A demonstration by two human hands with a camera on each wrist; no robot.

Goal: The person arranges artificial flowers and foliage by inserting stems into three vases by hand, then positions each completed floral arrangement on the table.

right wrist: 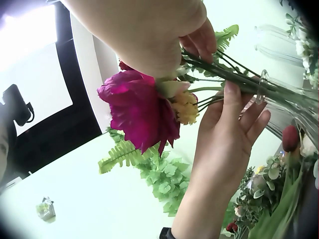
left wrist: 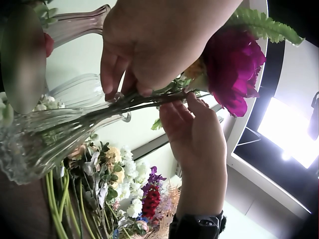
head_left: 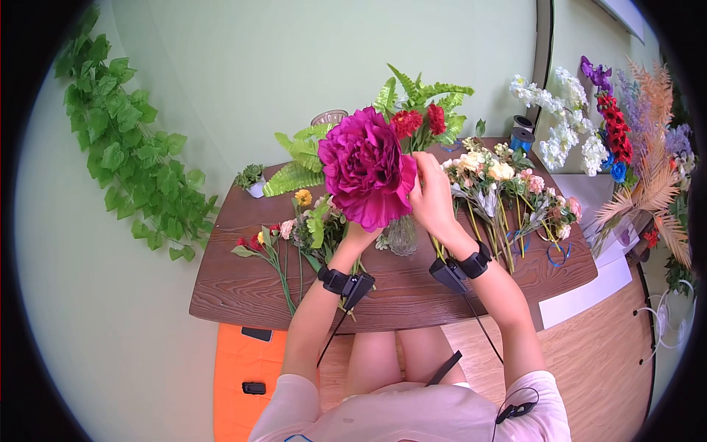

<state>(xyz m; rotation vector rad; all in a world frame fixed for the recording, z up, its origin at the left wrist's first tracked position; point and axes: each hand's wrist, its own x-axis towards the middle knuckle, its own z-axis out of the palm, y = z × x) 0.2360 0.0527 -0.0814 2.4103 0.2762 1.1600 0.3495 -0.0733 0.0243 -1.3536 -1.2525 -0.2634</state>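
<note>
On the brown wooden table [head_left: 479, 295], many flowers lie around the work. Cream and pink flowers [head_left: 501, 171] spread at the right, and on the left side there are small red roses [head_left: 254, 241] with long stems. A small potted plant [head_left: 252, 179] sits at the far left corner, and a blue spool [head_left: 522, 138] at the far right. On the wall hangs a green vine [head_left: 125, 147].

The clear glass vase [head_left: 403, 237] stands in the middle, between the loose flowers. The bunch of stems [left wrist: 144, 102] goes down through its neck, and above it are fern leaves [head_left: 423, 92], red carnations [head_left: 406, 123] and the big purple peony [head_left: 366, 169]. From the head view this peony blocks most of the left hand [right wrist: 222, 132].

In the right wrist view, the left hand holds the stems just above the vase rim, its thumb on one side and its fingers behind. The right hand [head_left: 432, 193] pinches the stems higher, close under the peony, with thumb and fingers bent narrowly together.
</note>
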